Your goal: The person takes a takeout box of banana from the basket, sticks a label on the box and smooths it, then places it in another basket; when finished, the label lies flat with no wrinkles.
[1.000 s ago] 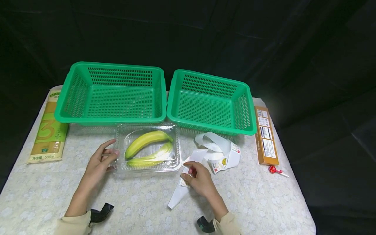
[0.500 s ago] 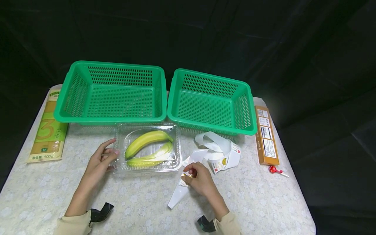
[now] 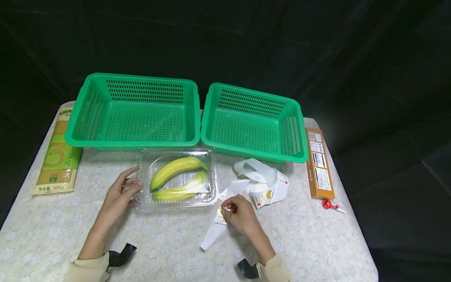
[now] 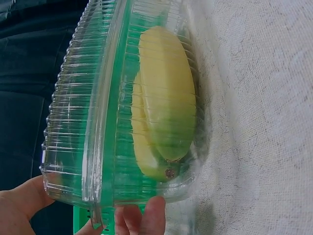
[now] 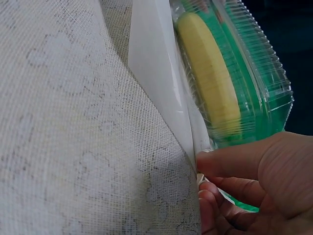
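A clear plastic clamshell box (image 3: 177, 177) holding yellow bananas (image 3: 181, 170) lies on the table in front of the baskets. My left hand (image 3: 120, 194) grips its left end; in the left wrist view the fingertips (image 4: 155, 215) meet the rim and wall. Just right of the box, my right hand (image 3: 241, 213) pinches the edge of a banana-printed label (image 3: 220, 216) on a long white strip (image 3: 214, 235). In the right wrist view the thumb and forefinger meet at the strip's paper (image 5: 159, 73). The rest of the strip lies in a loose loop (image 3: 264, 178) behind that hand.
Two green baskets, left (image 3: 132, 143) and right (image 3: 253, 150), stand side by side behind the box. A noodle packet (image 3: 58, 156) lies at the far left. At the right are an orange box (image 3: 320, 164) and a red lollipop (image 3: 327, 203).
My right fingers have drawn slightly down and picked at the label's edge, uncovering more of its print. The left hand, the box and the baskets stay put.
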Action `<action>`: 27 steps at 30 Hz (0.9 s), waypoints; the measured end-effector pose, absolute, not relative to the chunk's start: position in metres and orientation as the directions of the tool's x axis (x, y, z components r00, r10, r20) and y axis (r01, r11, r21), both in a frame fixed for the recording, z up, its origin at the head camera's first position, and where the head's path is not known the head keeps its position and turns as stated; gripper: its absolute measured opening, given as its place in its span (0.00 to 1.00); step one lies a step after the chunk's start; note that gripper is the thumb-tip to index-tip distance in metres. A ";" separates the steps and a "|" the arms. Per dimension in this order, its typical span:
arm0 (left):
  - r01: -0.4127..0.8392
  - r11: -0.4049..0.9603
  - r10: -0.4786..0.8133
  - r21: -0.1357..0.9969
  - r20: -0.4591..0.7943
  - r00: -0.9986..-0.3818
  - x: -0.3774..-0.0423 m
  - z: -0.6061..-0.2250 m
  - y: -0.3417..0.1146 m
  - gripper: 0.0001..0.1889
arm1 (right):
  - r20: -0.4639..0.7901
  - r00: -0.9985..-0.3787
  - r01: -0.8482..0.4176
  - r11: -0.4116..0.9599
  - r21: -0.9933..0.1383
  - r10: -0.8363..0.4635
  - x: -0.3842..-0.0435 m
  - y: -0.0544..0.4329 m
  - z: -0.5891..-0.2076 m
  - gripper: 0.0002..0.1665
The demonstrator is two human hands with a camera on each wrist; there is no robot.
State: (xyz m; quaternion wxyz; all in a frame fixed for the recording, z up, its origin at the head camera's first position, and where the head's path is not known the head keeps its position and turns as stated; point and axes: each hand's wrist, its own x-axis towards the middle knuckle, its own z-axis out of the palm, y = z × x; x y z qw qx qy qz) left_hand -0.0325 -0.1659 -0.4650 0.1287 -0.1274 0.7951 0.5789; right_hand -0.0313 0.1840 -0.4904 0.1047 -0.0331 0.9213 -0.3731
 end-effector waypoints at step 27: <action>-0.335 0.289 -0.055 0.897 -0.334 -0.941 -0.031 -0.464 -0.164 0.33 | -0.193 -0.954 -0.046 0.746 -0.664 -0.231 -0.030 0.186 -0.479 0.06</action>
